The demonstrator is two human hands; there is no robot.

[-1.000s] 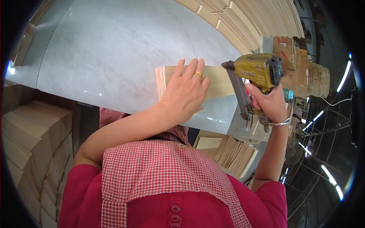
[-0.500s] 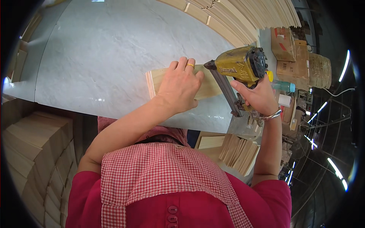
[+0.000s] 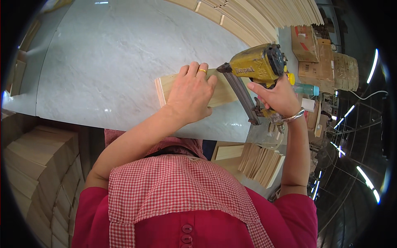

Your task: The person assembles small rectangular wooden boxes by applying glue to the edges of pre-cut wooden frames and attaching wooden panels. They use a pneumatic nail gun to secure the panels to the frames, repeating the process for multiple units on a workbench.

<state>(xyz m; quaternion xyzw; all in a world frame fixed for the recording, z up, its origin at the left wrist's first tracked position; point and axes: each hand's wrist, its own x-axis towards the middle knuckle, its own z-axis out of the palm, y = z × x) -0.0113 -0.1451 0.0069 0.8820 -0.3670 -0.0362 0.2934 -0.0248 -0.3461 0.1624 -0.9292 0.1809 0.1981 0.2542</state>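
My left hand (image 3: 191, 93) lies over a small flat wooden board (image 3: 225, 91), pressing it to the grey marbled tabletop (image 3: 103, 62). Its fingers stretch across the board toward the far edge, and a gold ring is on one of them. Layered edges show at the board's left end. My right hand (image 3: 279, 97) is wrapped round the handle of a yellow and black nail gun (image 3: 254, 64). The gun's dark nose is at the board's far edge, just right of my left fingertips; whether it touches cannot be made out. Its long magazine slants back toward me over the board's right end.
Long stacks of thin wooden strips (image 3: 264, 18) line the table's far side. Cardboard boxes (image 3: 316, 66) and a teal bottle (image 3: 306, 89) stand to the right. Wooden pieces (image 3: 260, 163) are stacked below the near edge, with more wood stacks (image 3: 45, 161) at lower left.
The nail gun and my right hand have shifted slightly left and away from me in the picture. My left hand still rests on the board; the whole view has moved a little too.
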